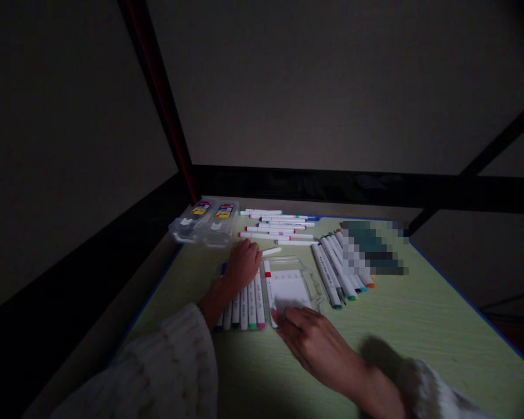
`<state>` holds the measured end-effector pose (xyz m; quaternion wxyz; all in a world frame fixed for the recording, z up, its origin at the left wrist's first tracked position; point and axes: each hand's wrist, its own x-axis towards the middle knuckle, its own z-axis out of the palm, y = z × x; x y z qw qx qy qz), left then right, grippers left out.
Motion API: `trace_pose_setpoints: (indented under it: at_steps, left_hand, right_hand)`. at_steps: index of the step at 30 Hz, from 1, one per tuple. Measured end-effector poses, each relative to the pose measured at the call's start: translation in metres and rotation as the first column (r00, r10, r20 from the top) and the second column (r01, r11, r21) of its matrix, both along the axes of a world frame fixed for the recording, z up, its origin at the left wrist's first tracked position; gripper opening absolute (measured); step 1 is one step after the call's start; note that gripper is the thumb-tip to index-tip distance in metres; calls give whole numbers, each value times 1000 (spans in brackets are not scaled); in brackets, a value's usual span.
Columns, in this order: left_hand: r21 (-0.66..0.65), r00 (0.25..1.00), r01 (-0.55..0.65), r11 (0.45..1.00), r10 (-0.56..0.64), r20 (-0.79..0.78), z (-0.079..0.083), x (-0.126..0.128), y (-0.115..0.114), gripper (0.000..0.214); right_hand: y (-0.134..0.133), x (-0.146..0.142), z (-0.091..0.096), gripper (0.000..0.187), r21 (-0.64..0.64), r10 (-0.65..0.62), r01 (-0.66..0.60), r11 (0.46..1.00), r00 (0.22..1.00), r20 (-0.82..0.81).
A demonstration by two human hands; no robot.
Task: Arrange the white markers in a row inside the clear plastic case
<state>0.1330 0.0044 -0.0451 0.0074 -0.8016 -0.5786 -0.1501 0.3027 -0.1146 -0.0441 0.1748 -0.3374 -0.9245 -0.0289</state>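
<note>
My left hand (241,267) lies palm down, fingers curled, on a row of white markers (244,305) with coloured caps; what it grips, if anything, is hidden. Just past its fingertips lies one loose white marker (271,251). My right hand (314,343) rests with fingers stretched against the near edge of a clear plastic case (290,288), which holds a marker with a red band along its left side. Both sleeves are thick white knit.
More white markers (279,227) lie scattered at the back, and a fan of markers (340,267) sits to the right beside a blurred dark patch (373,247). Two clear cases (205,227) stand at the back left. The green mat (419,326) has blue edges.
</note>
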Motion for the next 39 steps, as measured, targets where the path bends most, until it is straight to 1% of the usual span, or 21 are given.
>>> trace_pose_setpoints:
  at_steps: [6, 12, 19, 25, 30, 39]
  left_hand:
    - [-29, 1000, -5, 1000, 5, 5, 1, 0, 0, 15]
    - [-29, 1000, -6, 1000, 6, 0, 0, 0, 1, 15]
    - [-10, 1000, -17, 1000, 17, -20, -4, 0, 2, 17]
    - [-28, 999, 7, 1000, -6, 42, 0, 0, 0, 21]
    - [-38, 995, 20, 999, -17, 97, 4, 0, -3, 20]
    - [-27, 995, 37, 999, -35, 90, 1, -2, 0, 17]
  right_hand:
    - [-1, 0, 3, 23, 0, 6, -6, 1000, 1000, 13]
    - [-1, 0, 3, 23, 5, 12, -12, 1000, 1000, -20]
    - [0, 1, -1, 23, -7, 3, -2, 1000, 1000, 30]
    - [-1, 0, 3, 18, -22, 0, 0, 1000, 1000, 3]
    - [-1, 1, 3, 22, -10, 7, -7, 1000, 1000, 2]
    - [-1, 1, 4, 21, -20, -2, 2, 1000, 1000, 19]
